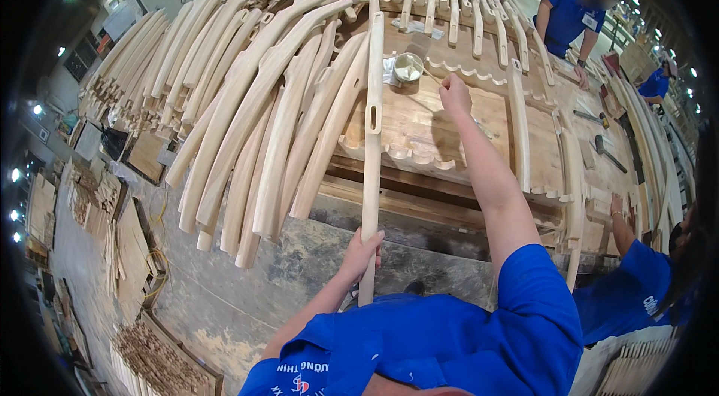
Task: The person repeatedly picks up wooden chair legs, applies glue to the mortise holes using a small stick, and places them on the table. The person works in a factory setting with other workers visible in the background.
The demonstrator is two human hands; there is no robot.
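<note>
My left hand (361,252) is closed around the lower end of a long, pale wooden chair leg (373,149). That piece stands nearly upright in the picture, with an oblong mortise slot partway along it and its far end over the table. My right hand (455,95) is pinched on a thin stick (432,77), whose tip reaches toward a round cup of whitish paste (408,67). The cup rests on the wooden worktable (419,119), beside a crumpled white cloth or paper (389,71). The stick's far end is too small to make out exactly.
Many curved wooden pieces (247,96) lie piled at the left of the table. Scalloped wooden racks (464,70) cross the tabletop, with slotted pieces (479,25) beyond. Hammers (610,154) lie at the right. Co-workers in blue shirts (569,10) stand at the far side and right.
</note>
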